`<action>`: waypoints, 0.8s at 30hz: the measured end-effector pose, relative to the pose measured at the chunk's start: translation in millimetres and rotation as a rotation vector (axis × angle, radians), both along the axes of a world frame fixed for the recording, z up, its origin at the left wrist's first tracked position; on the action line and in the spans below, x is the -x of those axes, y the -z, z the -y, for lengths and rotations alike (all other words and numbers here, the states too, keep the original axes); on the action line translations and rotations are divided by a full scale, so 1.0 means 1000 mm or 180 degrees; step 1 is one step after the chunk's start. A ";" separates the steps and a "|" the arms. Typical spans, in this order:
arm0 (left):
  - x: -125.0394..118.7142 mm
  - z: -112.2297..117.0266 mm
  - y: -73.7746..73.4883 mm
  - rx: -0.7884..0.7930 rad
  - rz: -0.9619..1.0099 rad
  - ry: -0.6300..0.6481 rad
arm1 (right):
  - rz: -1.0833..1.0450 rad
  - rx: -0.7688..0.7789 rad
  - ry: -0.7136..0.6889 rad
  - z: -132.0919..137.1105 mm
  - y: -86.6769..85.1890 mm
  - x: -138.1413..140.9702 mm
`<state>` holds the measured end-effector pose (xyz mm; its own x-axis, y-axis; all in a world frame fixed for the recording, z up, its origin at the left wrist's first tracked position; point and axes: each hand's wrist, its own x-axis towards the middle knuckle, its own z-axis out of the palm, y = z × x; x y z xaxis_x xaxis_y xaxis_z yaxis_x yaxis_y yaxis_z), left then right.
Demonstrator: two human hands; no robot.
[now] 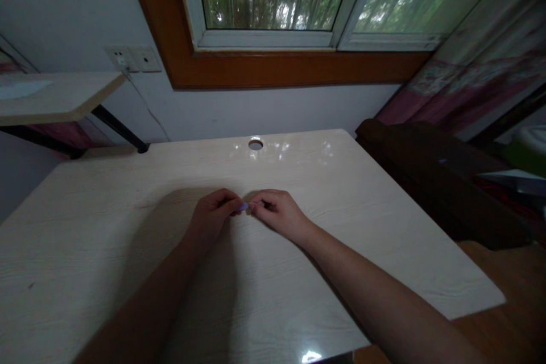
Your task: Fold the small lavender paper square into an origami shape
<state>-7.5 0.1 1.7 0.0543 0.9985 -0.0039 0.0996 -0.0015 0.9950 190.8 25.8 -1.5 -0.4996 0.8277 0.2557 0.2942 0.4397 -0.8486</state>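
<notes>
Just above the middle of the pale desk (273, 273), my two hands meet fingertip to fingertip. My left hand (215, 210) pinches a small bluish-purple object (243, 206) between thumb and fingers; it is too small and too covered to name. From the other side my right hand (277, 207) is closed in a pinch at the object's right end. Whether the right fingers grip the same piece or a separate tiny part, I cannot tell. Both forearms rest low over the desktop.
A round cable hole (256, 144) lies near the desk's back edge. At the left stands a raised shelf (63, 94) on black legs, with a wall socket (133, 60) and cord behind. A window (277, 0) is ahead; dark furniture (426, 176) stands at the right.
</notes>
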 end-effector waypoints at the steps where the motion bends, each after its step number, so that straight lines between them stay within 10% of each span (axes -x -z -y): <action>1: 0.000 0.000 0.000 0.0000 0.0042 -0.0022 | -0.0004 0.0012 0.0010 0.000 0.001 0.000; 24: 0.004 -0.004 0.008 -0.0307 -0.0433 -0.0018 | -0.0108 -0.0355 0.0336 -0.002 0.004 0.001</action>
